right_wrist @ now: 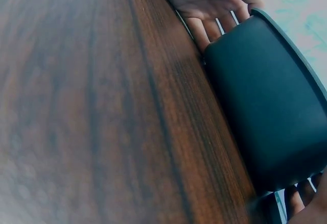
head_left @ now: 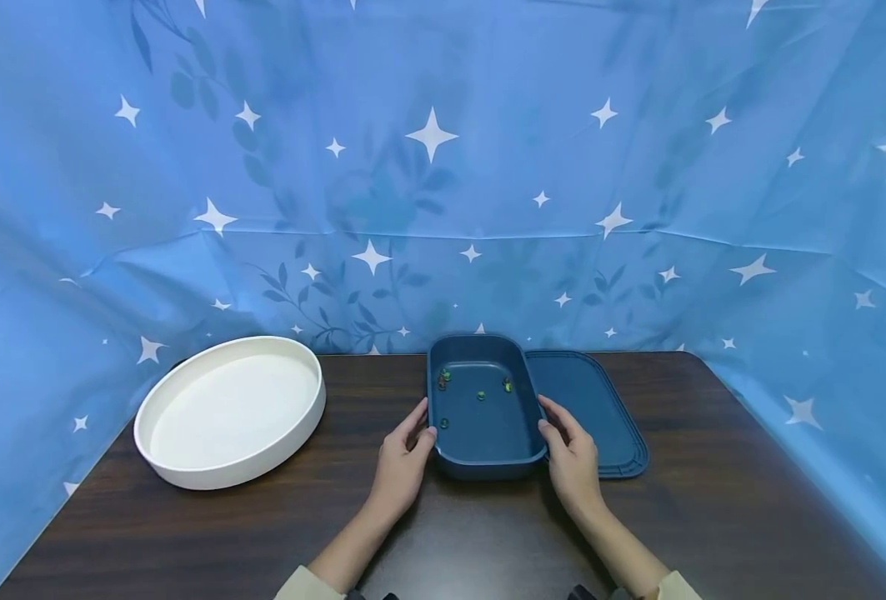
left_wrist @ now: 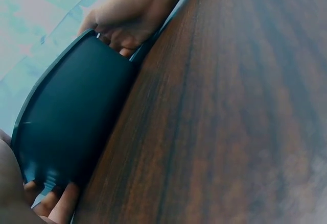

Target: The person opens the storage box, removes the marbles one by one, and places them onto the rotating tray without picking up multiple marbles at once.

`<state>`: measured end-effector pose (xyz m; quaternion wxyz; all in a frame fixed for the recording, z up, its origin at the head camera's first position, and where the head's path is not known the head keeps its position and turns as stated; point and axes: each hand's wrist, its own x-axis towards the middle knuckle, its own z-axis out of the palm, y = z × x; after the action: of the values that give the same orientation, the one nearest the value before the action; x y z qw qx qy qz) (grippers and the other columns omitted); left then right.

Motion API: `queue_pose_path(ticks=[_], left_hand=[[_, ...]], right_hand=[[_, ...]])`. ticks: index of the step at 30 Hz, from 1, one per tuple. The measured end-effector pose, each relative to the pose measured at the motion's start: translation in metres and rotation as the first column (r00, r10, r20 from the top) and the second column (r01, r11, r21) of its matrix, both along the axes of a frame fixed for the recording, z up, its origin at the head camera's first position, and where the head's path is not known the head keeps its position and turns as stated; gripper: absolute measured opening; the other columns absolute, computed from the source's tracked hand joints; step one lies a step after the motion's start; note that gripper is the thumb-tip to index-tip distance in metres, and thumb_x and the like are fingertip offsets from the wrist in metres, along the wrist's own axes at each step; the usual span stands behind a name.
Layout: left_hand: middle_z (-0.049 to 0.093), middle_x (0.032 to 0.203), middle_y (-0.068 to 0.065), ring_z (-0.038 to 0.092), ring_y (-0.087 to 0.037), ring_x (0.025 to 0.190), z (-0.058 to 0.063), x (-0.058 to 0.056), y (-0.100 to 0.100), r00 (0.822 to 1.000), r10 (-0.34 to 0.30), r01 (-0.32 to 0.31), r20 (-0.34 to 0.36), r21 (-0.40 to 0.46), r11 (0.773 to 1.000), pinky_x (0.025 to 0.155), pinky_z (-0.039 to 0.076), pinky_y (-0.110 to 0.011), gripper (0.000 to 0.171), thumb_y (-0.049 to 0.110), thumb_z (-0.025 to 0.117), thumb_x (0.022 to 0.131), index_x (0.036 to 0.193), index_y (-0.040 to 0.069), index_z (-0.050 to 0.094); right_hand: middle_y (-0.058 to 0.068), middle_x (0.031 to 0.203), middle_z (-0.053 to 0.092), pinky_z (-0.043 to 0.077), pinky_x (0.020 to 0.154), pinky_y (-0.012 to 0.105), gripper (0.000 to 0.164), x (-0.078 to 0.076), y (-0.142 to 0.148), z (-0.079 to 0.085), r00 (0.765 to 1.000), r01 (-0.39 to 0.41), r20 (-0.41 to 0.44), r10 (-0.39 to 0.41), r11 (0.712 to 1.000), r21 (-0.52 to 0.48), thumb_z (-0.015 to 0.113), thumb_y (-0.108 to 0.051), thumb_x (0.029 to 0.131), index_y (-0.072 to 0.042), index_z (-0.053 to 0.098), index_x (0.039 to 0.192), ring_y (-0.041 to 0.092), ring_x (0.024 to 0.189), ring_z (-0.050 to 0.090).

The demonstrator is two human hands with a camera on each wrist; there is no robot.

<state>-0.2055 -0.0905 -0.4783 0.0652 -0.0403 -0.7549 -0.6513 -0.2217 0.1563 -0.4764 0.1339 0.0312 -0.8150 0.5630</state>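
A dark blue rectangular box (head_left: 488, 440) stands open-topped on the table in the head view. Small green and brown pieces (head_left: 481, 395) lie scattered on its floor, too small to name. My left hand (head_left: 402, 467) grips its left side near the front, thumb at the rim and fingers along the wall. On the opposite side my right hand (head_left: 573, 468) holds the box the same way. Both wrist views show the box's plain front wall (left_wrist: 76, 96) close over the wood, with fingers (right_wrist: 294, 203) at its sides.
A flat dark blue lid (head_left: 596, 408) lies right of the box, partly hidden behind it. On the left stands a round white tray (head_left: 232, 417) with a low wall. A blue star-patterned curtain (head_left: 443, 192) hangs behind the dark wooden table (head_left: 322, 508).
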Motion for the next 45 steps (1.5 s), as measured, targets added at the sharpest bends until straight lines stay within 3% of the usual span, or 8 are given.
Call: queue_pose_path(ticks=[6,12,15,17,25,34,41,45], left_hand=[[0.052,0.152,-0.015,0.058,-0.034,0.132,0.023,-0.008,-0.004,0.999,0.049,-0.052,-0.022,-0.151,0.987,0.099,0.054,-0.049,0.063,0.018,0.058,0.098,0.157,0.009,0.036],[0.048,0.154,-0.009,0.049,-0.03,0.141,0.05,-0.016,-0.01,0.977,0.132,-0.195,-0.166,-0.46,0.866,0.11,0.045,-0.053,0.064,0.018,0.07,0.092,0.151,0.016,0.047],[0.053,0.149,-0.008,0.055,-0.028,0.135,0.058,-0.019,-0.011,0.973,0.129,-0.207,-0.19,-0.482,0.851,0.108,0.047,-0.051,0.059,0.017,0.072,0.091,0.147,0.015,0.053],[0.058,0.142,-0.008,0.061,-0.027,0.125,0.063,-0.022,-0.009,0.975,0.108,-0.189,-0.193,-0.477,0.858,0.101,0.053,-0.049,0.054,0.015,0.072,0.091,0.143,0.014,0.057],[0.068,0.121,-0.007,0.068,-0.024,0.104,0.073,-0.041,0.005,0.981,-0.031,-0.072,-0.192,-0.504,0.861,0.081,0.058,-0.036,0.039,0.015,0.07,0.093,0.131,0.012,0.067],[0.068,0.131,-0.012,0.068,-0.026,0.106,0.08,-0.063,0.028,0.989,-0.123,0.054,-0.083,-0.572,0.818,0.084,0.059,-0.041,0.04,0.017,0.07,0.094,0.133,0.01,0.065],[0.066,0.132,-0.014,0.065,-0.029,0.118,0.081,-0.07,0.048,0.983,-0.169,0.174,0.073,-0.67,0.721,0.095,0.056,-0.047,0.047,0.024,0.071,0.094,0.138,0.009,0.061],[0.066,0.131,-0.016,0.065,-0.031,0.116,0.077,-0.077,0.051,0.983,-0.15,0.185,0.11,-0.652,0.736,0.092,0.056,-0.047,0.047,0.021,0.071,0.094,0.138,0.009,0.062]], right_hand=[[0.01,0.15,0.055,0.035,0.092,-0.003,0.039,-0.002,-0.001,0.004,1.0,0.008,-0.016,-0.008,1.0,0.007,0.046,-0.017,0.106,-0.012,0.055,0.144,0.022,0.139,0.05],[0.008,0.149,0.056,0.045,0.104,0.018,0.039,-0.004,0.0,0.004,1.0,0.028,-0.005,-0.028,0.999,0.022,0.047,-0.018,0.106,-0.014,0.056,0.143,0.021,0.137,0.052],[0.009,0.149,0.056,0.046,0.109,0.038,0.039,-0.004,0.001,0.003,0.999,0.032,-0.005,-0.032,0.999,0.025,0.046,-0.018,0.106,-0.014,0.056,0.143,0.021,0.138,0.052],[0.009,0.149,0.056,0.045,0.109,0.037,0.039,-0.003,0.001,0.003,0.999,0.031,-0.008,-0.031,0.999,0.024,0.046,-0.019,0.106,-0.014,0.056,0.143,0.022,0.138,0.052],[0.009,0.148,0.057,0.037,0.092,-0.001,0.038,-0.002,0.004,-0.001,0.999,0.034,-0.015,-0.034,0.999,0.001,0.048,-0.017,0.105,-0.014,0.056,0.143,0.021,0.137,0.052],[0.009,0.148,0.057,0.046,0.109,0.045,0.038,-0.002,-0.001,0.0,0.999,0.031,-0.023,-0.031,0.999,0.01,0.049,-0.017,0.105,-0.015,0.057,0.142,0.022,0.137,0.053],[0.01,0.146,0.058,0.046,0.109,0.05,0.037,0.0,-0.002,-0.002,0.999,0.044,-0.022,-0.043,0.999,0.027,0.051,-0.016,0.104,-0.014,0.058,0.14,0.026,0.138,0.054],[0.011,0.146,0.059,0.047,0.108,0.05,0.037,-0.001,-0.003,-0.002,0.999,0.034,-0.023,-0.034,0.999,0.018,0.051,-0.015,0.104,-0.014,0.058,0.14,0.025,0.136,0.054]])
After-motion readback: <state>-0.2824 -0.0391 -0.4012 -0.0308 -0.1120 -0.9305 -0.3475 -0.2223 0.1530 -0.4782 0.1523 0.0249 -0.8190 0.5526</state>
